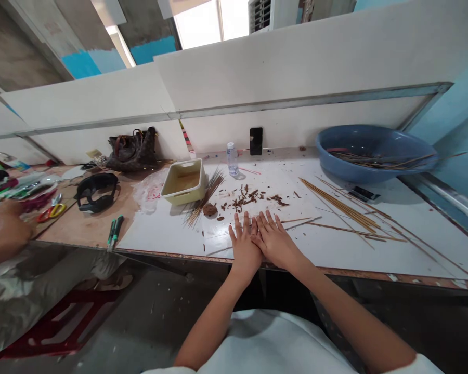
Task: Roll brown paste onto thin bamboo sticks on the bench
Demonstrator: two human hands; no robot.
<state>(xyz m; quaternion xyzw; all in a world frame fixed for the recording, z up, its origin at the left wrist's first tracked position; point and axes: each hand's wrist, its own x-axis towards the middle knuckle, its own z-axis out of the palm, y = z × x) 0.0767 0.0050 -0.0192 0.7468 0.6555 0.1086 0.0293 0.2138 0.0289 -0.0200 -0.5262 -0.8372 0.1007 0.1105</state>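
My left hand (pixel 244 245) and my right hand (pixel 275 240) lie flat, palms down, side by side on the white table (pixel 335 249) near its front edge. The fingers are stretched out, and the right hand slightly overlaps the left. A thin stick (pixel 298 221) runs out to the right from under the right hand's fingers. Just beyond the fingertips lie brown crumbs and scraps (pixel 253 198) and a brown lump (pixel 209 209). A bundle of thin bamboo sticks (pixel 345 210) lies to the right.
A cream tray (pixel 183 181) with sticks (pixel 206 195) beside it stands at the left. A small bottle (pixel 232 158), a phone (pixel 256 141) against the wall and a blue basin (pixel 374 151) of sticks are behind. Another person's hand (pixel 8 228) works at the far left near scissors (pixel 52 210).
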